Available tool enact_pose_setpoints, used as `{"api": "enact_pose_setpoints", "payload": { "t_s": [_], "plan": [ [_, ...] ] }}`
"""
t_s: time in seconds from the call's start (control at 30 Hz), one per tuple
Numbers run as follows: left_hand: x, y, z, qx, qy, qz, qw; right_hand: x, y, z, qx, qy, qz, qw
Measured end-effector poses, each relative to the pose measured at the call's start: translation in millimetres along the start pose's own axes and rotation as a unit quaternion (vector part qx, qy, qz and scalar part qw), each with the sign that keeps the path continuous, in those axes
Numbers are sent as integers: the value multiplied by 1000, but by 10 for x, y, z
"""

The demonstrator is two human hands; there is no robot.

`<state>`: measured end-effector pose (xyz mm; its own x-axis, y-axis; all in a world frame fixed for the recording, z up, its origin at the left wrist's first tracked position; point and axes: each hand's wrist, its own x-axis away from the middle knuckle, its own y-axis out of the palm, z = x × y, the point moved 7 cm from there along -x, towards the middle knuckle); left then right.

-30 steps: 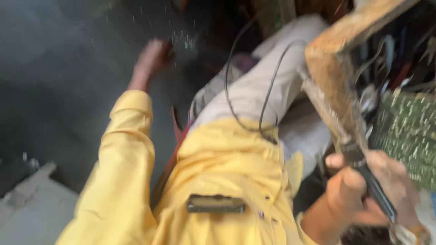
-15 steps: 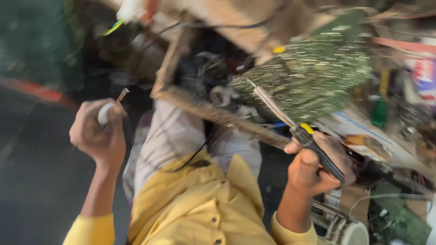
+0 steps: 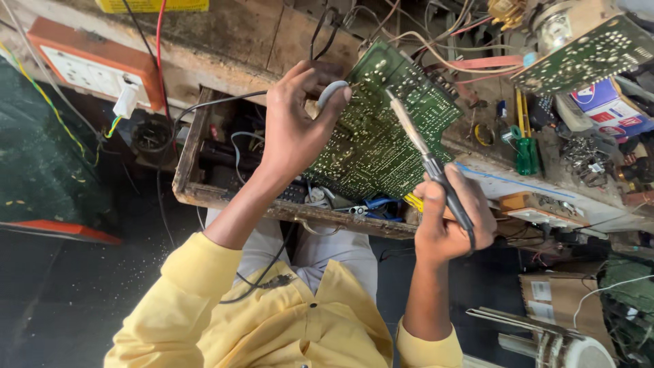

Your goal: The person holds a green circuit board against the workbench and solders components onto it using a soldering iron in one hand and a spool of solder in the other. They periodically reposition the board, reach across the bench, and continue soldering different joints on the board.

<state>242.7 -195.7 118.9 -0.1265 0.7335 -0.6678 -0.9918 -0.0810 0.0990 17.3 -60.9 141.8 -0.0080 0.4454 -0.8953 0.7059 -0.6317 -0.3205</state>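
A green circuit board (image 3: 388, 133) lies solder side up, tilted over an open wooden drawer (image 3: 187, 146) at the bench front. My left hand (image 3: 296, 123) is closed on a small grey rounded object (image 3: 329, 92) held against the board's left edge. My right hand (image 3: 449, 218) grips a soldering iron (image 3: 426, 160) by its dark handle. The iron's metal tip points up and left and rests over the middle of the board. My yellow sleeves and shirt fill the lower part of the view.
An orange-framed white socket panel (image 3: 95, 68) with a plug sits at upper left. A second circuit board (image 3: 589, 51), a green-handled tool (image 3: 526, 153), boxes and tangled wires crowd the bench at right. A cardboard box (image 3: 555, 300) and a white round object (image 3: 579, 351) lie below.
The view swung from the floor and my lap up to the bench. My left hand rose from my side to the board's edge. The iron now hovers over the board.
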Motion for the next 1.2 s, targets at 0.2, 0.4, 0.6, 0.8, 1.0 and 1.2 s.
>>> {"api": "enact_pose_setpoints", "payload": {
  "t_s": [0.2, 0.4, 0.6, 0.8, 1.0, 1.2],
  "plan": [
    [-26, 90, -111, -38, -5, 1, 999, -53, 121, 7, 27, -40, -27, 998],
    [-30, 109, -155, -16, -28, 8, 999, -34, 196, 58, 34, -22, -25, 999],
    [-16, 108, -159, -1, -33, 16, 999, -21, 244, 100, 39, -32, -23, 998],
    [1, 118, -196, 10, -45, 19, 999, 0, 268, 147, 31, -19, -21, 999],
    [4, 135, -262, 22, -64, 22, 997, -1, 295, 82, 49, -44, -28, 997],
    [11, 151, -270, 44, -63, 31, 997, -73, 335, -57, 74, -72, -76, 992]
  ]
}}
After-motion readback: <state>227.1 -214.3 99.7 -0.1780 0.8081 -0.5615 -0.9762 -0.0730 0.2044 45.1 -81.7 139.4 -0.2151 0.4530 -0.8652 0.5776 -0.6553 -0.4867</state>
